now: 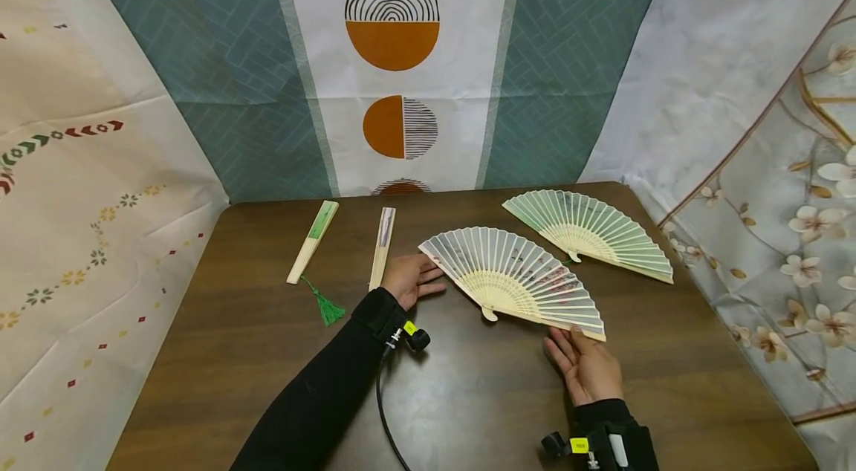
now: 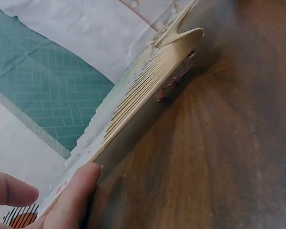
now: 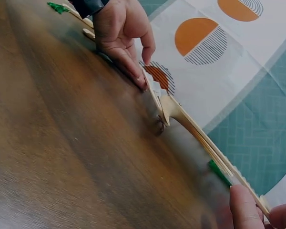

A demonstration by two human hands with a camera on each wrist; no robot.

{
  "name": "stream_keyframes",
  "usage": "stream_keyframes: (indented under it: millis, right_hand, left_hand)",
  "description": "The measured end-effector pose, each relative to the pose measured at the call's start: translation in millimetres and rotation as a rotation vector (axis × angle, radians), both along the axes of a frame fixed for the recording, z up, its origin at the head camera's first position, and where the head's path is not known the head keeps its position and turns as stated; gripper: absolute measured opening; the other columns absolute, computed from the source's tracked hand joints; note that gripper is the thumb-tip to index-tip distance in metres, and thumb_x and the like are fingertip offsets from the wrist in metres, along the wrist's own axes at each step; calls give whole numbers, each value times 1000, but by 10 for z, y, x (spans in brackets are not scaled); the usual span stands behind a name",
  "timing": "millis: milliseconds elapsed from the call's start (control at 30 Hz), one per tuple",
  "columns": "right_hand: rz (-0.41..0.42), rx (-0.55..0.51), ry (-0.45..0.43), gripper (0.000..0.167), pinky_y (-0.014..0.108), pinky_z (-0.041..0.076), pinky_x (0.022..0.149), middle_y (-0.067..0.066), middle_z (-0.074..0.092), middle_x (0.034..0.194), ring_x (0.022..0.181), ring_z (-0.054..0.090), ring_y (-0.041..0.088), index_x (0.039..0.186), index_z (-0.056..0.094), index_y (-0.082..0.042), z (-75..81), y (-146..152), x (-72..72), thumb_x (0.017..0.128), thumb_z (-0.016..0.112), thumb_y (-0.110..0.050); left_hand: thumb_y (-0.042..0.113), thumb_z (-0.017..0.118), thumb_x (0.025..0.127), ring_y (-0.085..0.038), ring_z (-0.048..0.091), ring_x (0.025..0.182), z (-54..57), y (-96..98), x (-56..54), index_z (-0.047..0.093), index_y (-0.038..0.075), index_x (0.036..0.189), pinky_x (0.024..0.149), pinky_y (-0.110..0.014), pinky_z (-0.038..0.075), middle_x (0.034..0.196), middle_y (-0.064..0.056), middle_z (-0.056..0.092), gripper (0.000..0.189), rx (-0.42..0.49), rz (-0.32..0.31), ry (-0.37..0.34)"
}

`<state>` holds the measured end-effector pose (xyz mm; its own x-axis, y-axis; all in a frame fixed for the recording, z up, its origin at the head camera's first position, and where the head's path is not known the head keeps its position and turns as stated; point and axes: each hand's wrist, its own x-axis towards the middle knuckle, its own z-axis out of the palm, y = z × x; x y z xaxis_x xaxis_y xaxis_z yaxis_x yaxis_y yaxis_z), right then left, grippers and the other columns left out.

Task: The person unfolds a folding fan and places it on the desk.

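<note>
An open white folding fan (image 1: 498,270) with pale slatted ribs and a printed leaf spreads between my hands. Its pivot and lower edge show close over the tabletop in both wrist views, a small dark tassel (image 2: 176,78) hanging beneath. My left hand (image 1: 406,279) holds the fan's left end, thumb (image 2: 81,186) at the outer rib and a finger on the other side. At the right end, my right hand (image 1: 588,368) pinches the outer rib between thumb and finger, as the right wrist view shows up close. Fingers partly hide behind the leaf.
Behind on the right lies an open green fan (image 1: 595,233). To the left are a folded green fan (image 1: 312,242) with a green tassel (image 1: 329,310) and a folded pale fan (image 1: 383,248) beside my left hand. Patterned cloths (image 1: 234,47) hang around the brown table (image 1: 468,397).
</note>
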<state>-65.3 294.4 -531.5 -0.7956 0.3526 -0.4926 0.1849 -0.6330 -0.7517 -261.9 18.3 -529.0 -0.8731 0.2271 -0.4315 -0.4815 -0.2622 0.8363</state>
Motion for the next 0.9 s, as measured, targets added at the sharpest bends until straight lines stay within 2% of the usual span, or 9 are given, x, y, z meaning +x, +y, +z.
stream_keyframes:
  millis: [133, 267, 367, 433, 533, 667, 800, 900]
  right_hand:
    - [-10, 4, -18, 18, 25, 70, 96, -14, 82, 100, 103, 82, 1, 138, 54, -20, 10, 38, -18, 123, 46, -21]
    - [-15, 7, -29, 18, 25, 70, 97, -14, 82, 99, 102, 82, 0, 139, 53, -19, 21, 63, -29, 123, 46, -21]
    - [-11, 10, -35, 20, 26, 70, 99, -14, 81, 100, 104, 82, 0, 142, 52, -20, 28, 79, -26, 123, 47, -24]
    - [-9, 5, -36, 24, 26, 70, 100, -13, 80, 101, 105, 81, 1, 146, 50, -20, 34, 85, -17, 124, 47, -28]
    - [-8, -8, -33, 39, 27, 70, 100, -13, 79, 102, 106, 81, 2, 161, 41, -20, 42, 80, 5, 124, 45, -31]
    - [17, 10, -37, 60, 29, 70, 102, -15, 79, 101, 108, 81, 3, 180, 17, -15, 48, 46, 39, 124, 36, -30]
    - [31, 44, -55, 68, 32, 69, 108, -18, 75, 103, 110, 79, 2, 184, 4, -13, 50, 9, 64, 124, 32, -30]
    - [22, 42, -73, 68, 37, 65, 115, -19, 74, 103, 112, 77, 2, 184, 3, -15, 58, -3, 72, 124, 31, -31]
  left_hand:
    - [4, 49, 116, -42, 72, 141, 11, 19, -26, 61, -12, 152, 107, -57, 69, 151, -35, 68, 41, 27, -24, -5]
    - [5, 50, 116, -46, 66, 148, 48, 46, -40, 62, -13, 146, 113, -59, 66, 150, -33, 69, 37, 45, -30, -12]
    - [3, 50, 115, -44, 71, 140, 79, 68, -39, 64, -14, 138, 112, -59, 66, 140, -30, 73, 32, 52, -12, -2]
    - [2, 50, 115, -40, 76, 130, 91, 73, -27, 64, -15, 140, 111, -56, 67, 135, -29, 74, 34, 56, -4, 23]
    - [2, 48, 115, -36, 77, 120, 104, 55, 4, 62, -15, 148, 107, -52, 70, 133, -29, 72, 39, 59, -2, 64]
    - [3, 47, 113, -42, 76, 129, 123, -1, 32, 59, -14, 141, 99, -50, 73, 140, -33, 67, 36, 16, -2, 76]
    - [4, 48, 109, -52, 70, 139, 138, -46, 38, 55, -13, 141, 95, -50, 74, 148, -37, 62, 37, -27, -8, 84]
    - [4, 48, 109, -50, 72, 136, 138, -58, 39, 54, -14, 145, 96, -48, 74, 147, -36, 61, 41, -29, -13, 88]
